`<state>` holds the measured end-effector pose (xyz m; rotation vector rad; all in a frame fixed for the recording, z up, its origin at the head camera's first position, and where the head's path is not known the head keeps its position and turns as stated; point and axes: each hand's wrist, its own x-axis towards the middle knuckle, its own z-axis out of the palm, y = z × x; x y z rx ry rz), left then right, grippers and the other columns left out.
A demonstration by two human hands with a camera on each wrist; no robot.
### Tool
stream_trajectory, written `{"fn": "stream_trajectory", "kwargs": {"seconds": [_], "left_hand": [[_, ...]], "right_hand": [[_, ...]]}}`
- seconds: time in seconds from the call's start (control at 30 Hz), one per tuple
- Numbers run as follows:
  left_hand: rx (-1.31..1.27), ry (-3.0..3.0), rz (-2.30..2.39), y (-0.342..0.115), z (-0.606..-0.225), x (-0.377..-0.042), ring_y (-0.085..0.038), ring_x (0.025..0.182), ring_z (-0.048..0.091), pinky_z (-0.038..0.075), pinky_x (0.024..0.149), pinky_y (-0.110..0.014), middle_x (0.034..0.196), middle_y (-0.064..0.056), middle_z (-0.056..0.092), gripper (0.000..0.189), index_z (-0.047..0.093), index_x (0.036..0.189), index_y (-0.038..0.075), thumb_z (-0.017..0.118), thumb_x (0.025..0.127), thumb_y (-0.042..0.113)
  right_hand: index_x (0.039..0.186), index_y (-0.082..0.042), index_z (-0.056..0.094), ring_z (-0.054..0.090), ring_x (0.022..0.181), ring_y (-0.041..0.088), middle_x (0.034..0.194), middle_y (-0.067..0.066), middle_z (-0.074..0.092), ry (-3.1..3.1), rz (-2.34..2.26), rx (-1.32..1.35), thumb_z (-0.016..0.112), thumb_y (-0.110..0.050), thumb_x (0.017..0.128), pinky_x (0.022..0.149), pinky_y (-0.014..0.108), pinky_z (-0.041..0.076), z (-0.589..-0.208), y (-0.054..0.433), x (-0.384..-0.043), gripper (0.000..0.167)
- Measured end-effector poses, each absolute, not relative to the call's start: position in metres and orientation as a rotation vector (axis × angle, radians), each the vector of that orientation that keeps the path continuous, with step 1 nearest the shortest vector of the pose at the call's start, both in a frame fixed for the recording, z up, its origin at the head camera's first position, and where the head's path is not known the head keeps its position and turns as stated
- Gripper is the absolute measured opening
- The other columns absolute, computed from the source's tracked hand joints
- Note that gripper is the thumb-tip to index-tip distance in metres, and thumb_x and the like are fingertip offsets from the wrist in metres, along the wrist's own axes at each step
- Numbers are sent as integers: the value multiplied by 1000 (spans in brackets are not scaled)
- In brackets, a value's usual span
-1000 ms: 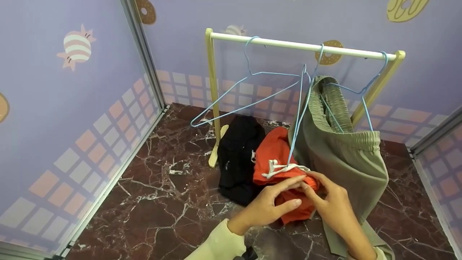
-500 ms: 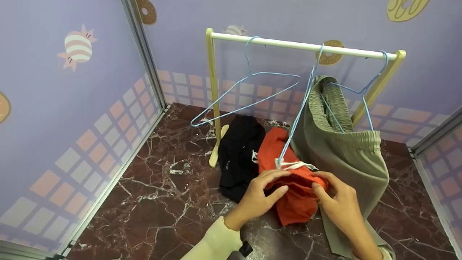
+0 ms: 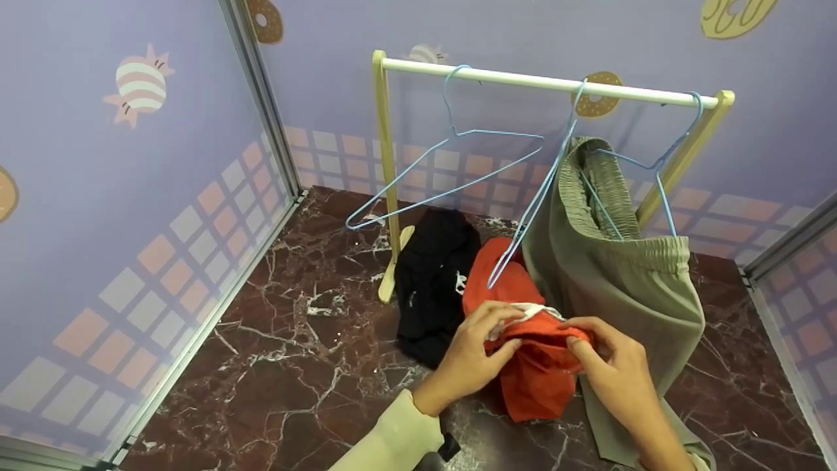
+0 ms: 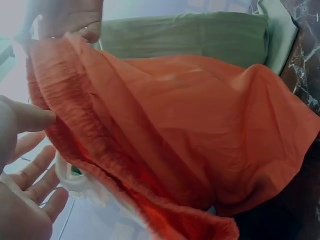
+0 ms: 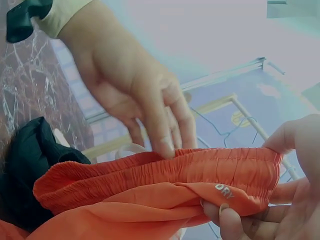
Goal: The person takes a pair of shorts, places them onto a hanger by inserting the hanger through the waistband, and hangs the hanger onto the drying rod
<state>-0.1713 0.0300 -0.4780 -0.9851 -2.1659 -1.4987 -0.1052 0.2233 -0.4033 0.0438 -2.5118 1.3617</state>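
Note:
Orange-red shorts [image 3: 539, 386] with an elastic waistband [image 5: 220, 167] and a white drawstring [image 3: 533, 310] hang from my right hand [image 3: 618, 366]. That hand pinches one end of the waistband between thumb and fingers. At the waistband's other side is my left hand [image 3: 467, 356]; its thumb touches the edge while its fingers [image 4: 37, 175] spread loosely near the drawstring, not closed on the cloth. Just behind the shorts hangs a blue wire hanger [image 3: 523, 235], seen nearly edge-on. Its lower tip overlaps the red cloth in the head view; contact cannot be told.
A white rail [image 3: 523, 80] on wooden posts carries the hangers. Grey-green trousers [image 3: 628, 294] hang at the right on another hanger. At the left hangs a bare hanger [image 3: 451, 176]. Black clothing [image 3: 431, 288] lies on the dark marbled floor [image 3: 294, 366].
The middle hanger's lower tip has swung left, away from the drawstring. My hands have spread apart, showing the waistband opening. My right hand still holds the shorts.

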Motion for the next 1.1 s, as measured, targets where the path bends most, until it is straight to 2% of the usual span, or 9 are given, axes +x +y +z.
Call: {"fn": "stream_trajectory", "kwargs": {"seconds": [0.1, 0.33, 0.43, 0.57, 0.67, 0.77, 1.0, 1.1], "left_hand": [[-972, -2184, -1456, 30, -481, -172, -10, 115, 57, 48, 95, -28, 123, -1, 59, 32, 62, 121, 17, 67, 90, 12], [-912, -2205, -1350, 29, -487, -174, -12, 116, 55, 46, 98, -28, 124, 2, 59, 39, 66, 118, 19, 67, 83, 3], [-911, -2181, -1291, 29, -489, -176, -15, 120, 53, 45, 99, -31, 127, 0, 58, 32, 68, 116, 17, 68, 85, 7], [-895, -2165, -1246, 29, -490, -177, -23, 130, 49, 41, 106, -42, 135, -5, 55, 26, 71, 111, 16, 72, 84, 13], [-878, -2187, -1229, 28, -491, -177, -28, 134, 44, 37, 108, -51, 140, -8, 50, 27, 71, 109, 19, 74, 82, 14], [-875, -2227, -1209, 27, -492, -177, -29, 136, 42, 37, 107, -54, 144, -9, 46, 31, 69, 108, 21, 75, 78, 13], [-848, -2294, -1216, 25, -500, -181, -26, 136, 42, 38, 108, -46, 143, -4, 47, 42, 65, 105, 17, 71, 66, 0], [-833, -2304, -1243, 24, -502, -182, -24, 133, 45, 40, 107, -42, 140, -4, 50, 42, 65, 105, 16, 65, 68, -5]], "right_hand": [[98, -16, 71, 65, 61, 10, 76, 0, 67, -2487, 1435, 34, 63, -6, 92, 55, 25, 54, -402, 223, -104, 14], [97, -14, 72, 58, 61, 9, 75, -2, 66, -2436, 1506, 61, 60, -5, 93, 55, 23, 49, -397, 225, -98, 15], [97, -11, 71, 58, 66, 9, 81, -1, 68, -2400, 1553, 82, 58, -3, 94, 59, 22, 48, -393, 227, -96, 16], [99, -4, 71, 60, 71, 10, 88, 3, 70, -2365, 1612, 81, 54, 1, 95, 64, 21, 50, -389, 231, -93, 18], [100, -3, 70, 61, 73, 10, 89, 2, 71, -2375, 1630, 32, 51, 0, 96, 65, 22, 50, -387, 235, -91, 20], [100, -2, 70, 60, 72, 10, 89, 1, 71, -2360, 1641, 14, 50, 0, 96, 64, 23, 50, -386, 239, -90, 21], [103, 11, 64, 63, 77, 4, 93, 0, 71, -2216, 1770, 265, 46, 2, 97, 65, 17, 50, -384, 256, -86, 21], [103, 13, 63, 65, 79, 6, 93, 2, 72, -2146, 1852, 271, 45, 3, 97, 66, 18, 52, -384, 259, -85, 21]]}}
